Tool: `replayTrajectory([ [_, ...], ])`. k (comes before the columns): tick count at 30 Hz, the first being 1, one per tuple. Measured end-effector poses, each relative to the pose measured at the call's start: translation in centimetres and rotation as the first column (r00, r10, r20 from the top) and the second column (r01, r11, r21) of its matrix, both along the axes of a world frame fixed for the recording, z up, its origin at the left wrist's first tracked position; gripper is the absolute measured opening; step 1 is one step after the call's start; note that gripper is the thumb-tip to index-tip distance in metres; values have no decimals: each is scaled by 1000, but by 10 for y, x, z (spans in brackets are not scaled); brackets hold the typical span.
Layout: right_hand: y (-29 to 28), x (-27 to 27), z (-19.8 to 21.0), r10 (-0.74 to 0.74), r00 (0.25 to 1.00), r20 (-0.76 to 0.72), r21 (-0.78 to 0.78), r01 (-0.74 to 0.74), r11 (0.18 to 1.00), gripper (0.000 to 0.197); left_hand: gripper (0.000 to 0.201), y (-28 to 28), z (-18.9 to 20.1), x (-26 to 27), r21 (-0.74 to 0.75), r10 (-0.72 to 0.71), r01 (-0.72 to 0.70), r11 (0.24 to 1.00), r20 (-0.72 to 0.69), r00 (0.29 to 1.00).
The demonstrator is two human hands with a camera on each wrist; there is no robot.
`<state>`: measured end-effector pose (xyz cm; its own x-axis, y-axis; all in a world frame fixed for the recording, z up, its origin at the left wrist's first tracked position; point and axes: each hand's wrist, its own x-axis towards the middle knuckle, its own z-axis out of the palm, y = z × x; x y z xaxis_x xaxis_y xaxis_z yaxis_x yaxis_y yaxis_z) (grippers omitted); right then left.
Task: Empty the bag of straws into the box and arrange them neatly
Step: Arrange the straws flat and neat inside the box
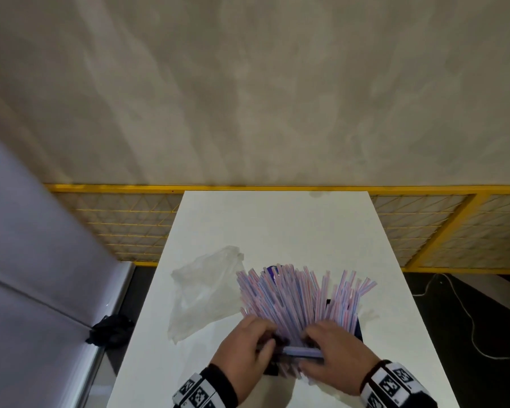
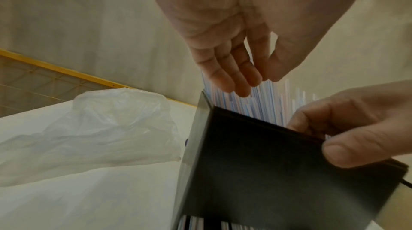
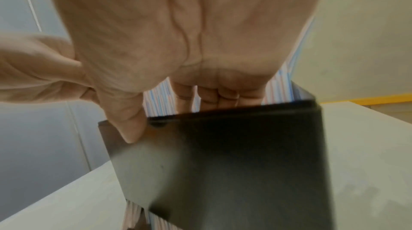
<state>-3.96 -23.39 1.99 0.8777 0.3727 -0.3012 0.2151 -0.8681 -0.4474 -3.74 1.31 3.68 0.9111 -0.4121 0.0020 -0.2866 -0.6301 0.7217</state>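
A dark box (image 1: 357, 328) stands on the white bench (image 1: 277, 225), near its front edge, packed with striped straws (image 1: 301, 295) that stand up out of its open top and fan away from the person. A few straws lie on the bench under the box's near side. The left hand (image 1: 243, 344) is at the box's near left corner; its fingers (image 2: 231, 78) are straight and relaxed, tips touching the straws just above the rim, grasping nothing. The right hand (image 1: 336, 353) is at the near right: its fingers (image 3: 209, 96) reach down among the straws inside the rim while its thumb (image 3: 131, 124) presses on the outer wall, so it grips the box's near wall. The emptied clear plastic bag (image 1: 203, 293) lies crumpled on the bench just left of the box.
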Motion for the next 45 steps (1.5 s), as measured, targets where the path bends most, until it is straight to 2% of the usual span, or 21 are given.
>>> replayTrajectory([
  [2,5,-3,7,-2,1000,4,42,2,999,35,8,5,3,-1,-29,138,-138,990,-5,990],
  [3,9,-4,10,-4,1000,1,67,4,998,33,9,7,3,-2,-53,234,-236,970,-31,972],
  [6,25,-3,19,-20,1000,2,162,20,987,31,27,13,-3,0,-128,484,-509,851,-181,856],
  [8,39,0,24,-42,999,6,247,40,968,30,36,15,-7,4,-114,537,-582,805,-274,798],
  [11,56,6,27,-98,995,-21,339,99,936,31,24,12,-12,8,-98,496,-543,834,-300,815],
  [13,64,10,27,-131,991,-36,345,135,929,39,14,8,-13,10,-98,460,-499,861,-269,846],
  [16,70,12,25,-171,985,-31,337,172,926,46,10,2,-12,8,-143,421,-468,872,-271,866],
  [21,72,8,19,-186,983,-14,329,180,927,10,16,-8,-14,4,-189,340,-389,902,-249,907],
  [23,71,6,17,-194,981,-10,332,186,925,6,9,-9,-15,3,-189,320,-377,907,-276,906],
  [27,69,3,14,-229,973,-23,356,222,908,12,14,-11,-15,4,-179,320,-388,904,-318,893],
  [30,68,-3,15,-302,946,-118,440,323,838,30,20,-12,-14,5,-172,275,-347,922,-341,899],
  [34,69,-9,18,-332,934,-134,491,353,796,52,12,-12,-14,9,-37,258,-270,962,-202,945],
  [37,70,-9,19,-319,936,-145,522,347,779,61,6,-12,-11,11,-33,261,-269,963,-156,953],
  [40,69,-8,18,-313,941,-126,534,330,778,61,13,-9,-7,16,-44,270,-273,961,-78,960],
  [45,65,-5,13,-325,944,-59,514,308,801,45,8,-2,14,24,-114,303,-299,948,23,953],
])
